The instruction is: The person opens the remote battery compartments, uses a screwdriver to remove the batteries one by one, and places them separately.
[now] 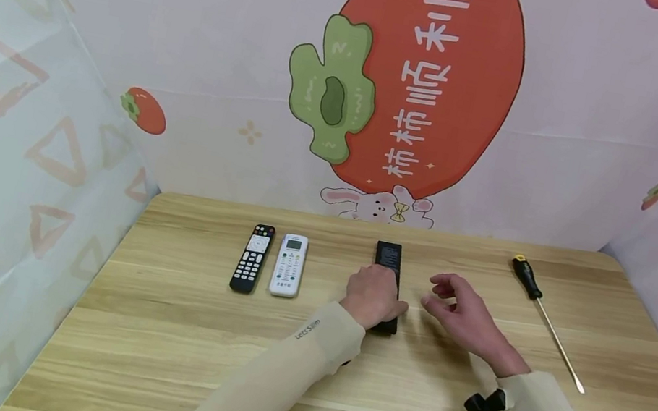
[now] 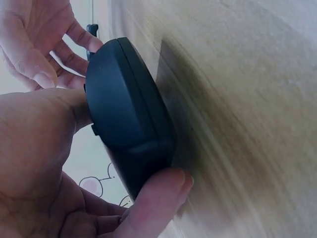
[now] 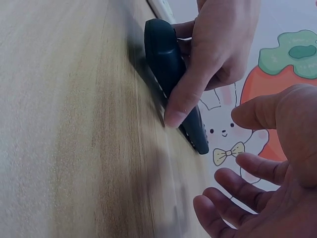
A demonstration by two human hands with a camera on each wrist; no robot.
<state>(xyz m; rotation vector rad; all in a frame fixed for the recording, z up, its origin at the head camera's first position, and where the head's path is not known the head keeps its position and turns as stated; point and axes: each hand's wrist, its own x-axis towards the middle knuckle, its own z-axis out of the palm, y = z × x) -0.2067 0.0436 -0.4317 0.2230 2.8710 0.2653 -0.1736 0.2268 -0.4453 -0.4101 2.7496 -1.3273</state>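
Observation:
A long black remote control [image 1: 389,253] is at the middle of the table, its ends pointing toward and away from me. My left hand [image 1: 371,295] grips it by the sides from above and hides its middle part. In the left wrist view, the thumb presses one side of the remote control [image 2: 124,94]; a shadow lies beside it on the wood, and I cannot tell whether it is lifted. Just to the right, my right hand [image 1: 470,322] hovers with loosely bent fingers, holding nothing. The right wrist view shows its fingers apart from the remote control [image 3: 163,54].
Left of the hands lie a white remote control [image 1: 289,266] with a small screen and a black remote control [image 1: 252,258] with white buttons. A screwdriver [image 1: 526,276] lies slantwise at the right. A printed cloth [image 1: 242,58] stands behind the wooden table [image 1: 158,352].

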